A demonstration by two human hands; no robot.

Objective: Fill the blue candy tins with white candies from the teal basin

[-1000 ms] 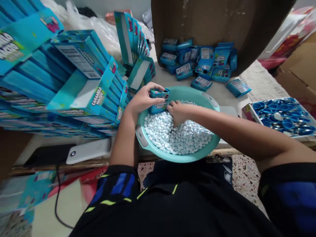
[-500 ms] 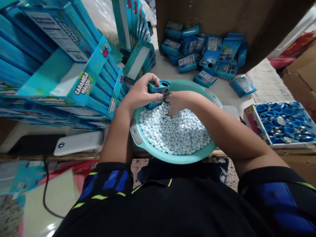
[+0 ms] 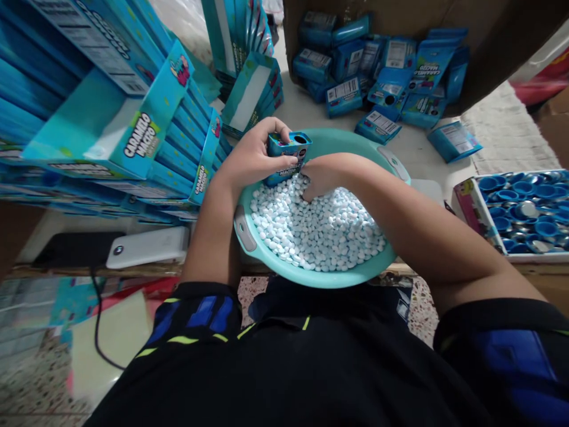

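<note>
My left hand (image 3: 256,153) is wrapped round a small blue candy box (image 3: 288,155), its top facing up with a dark round hole in it. The box is held over the far left part of a turquoise basin (image 3: 320,279). Small white and pale blue candies (image 3: 324,234) fill much of the basin. My right hand (image 3: 320,175) reaches down into them just right of the box, its fingers curled round some candies; the fingertips are partly hidden among them.
Blue display cartons (image 3: 146,133) are stacked at the left. Filled blue packs (image 3: 377,65) lie before a brown cardboard box (image 3: 502,41) at the back. To the right stands a tray of blue caps (image 3: 528,207). A white phone (image 3: 149,246) lies near the table's front edge.
The view has shifted slightly. Both hands stay at the basin, the left still holding the box. The right hand's fingers have curled more within the candies.
</note>
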